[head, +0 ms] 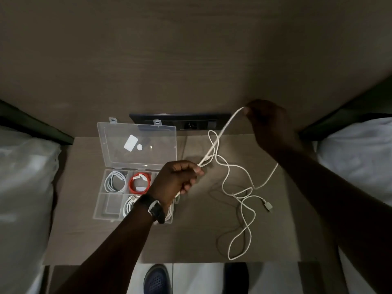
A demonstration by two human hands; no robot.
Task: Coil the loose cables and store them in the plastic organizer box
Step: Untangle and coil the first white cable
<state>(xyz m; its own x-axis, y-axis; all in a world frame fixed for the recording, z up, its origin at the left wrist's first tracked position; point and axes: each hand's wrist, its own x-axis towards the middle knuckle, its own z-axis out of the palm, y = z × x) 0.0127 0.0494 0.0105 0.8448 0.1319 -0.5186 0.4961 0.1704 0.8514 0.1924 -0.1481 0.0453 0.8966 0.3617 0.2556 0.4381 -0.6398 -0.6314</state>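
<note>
Both hands grip the white USB cable (228, 174), left hand (176, 181) pinching a doubled stretch, right hand (267, 122) its far bend; light, limp and tangle-prone, its remainder trails across the table (191, 240) beside the organizer box (99, 205).

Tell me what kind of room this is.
Probably a bedroom, perhaps a hotel room: a small bedside table stands between two white-sheeted beds, with a socket panel in the wood-panelled wall behind it.
</note>
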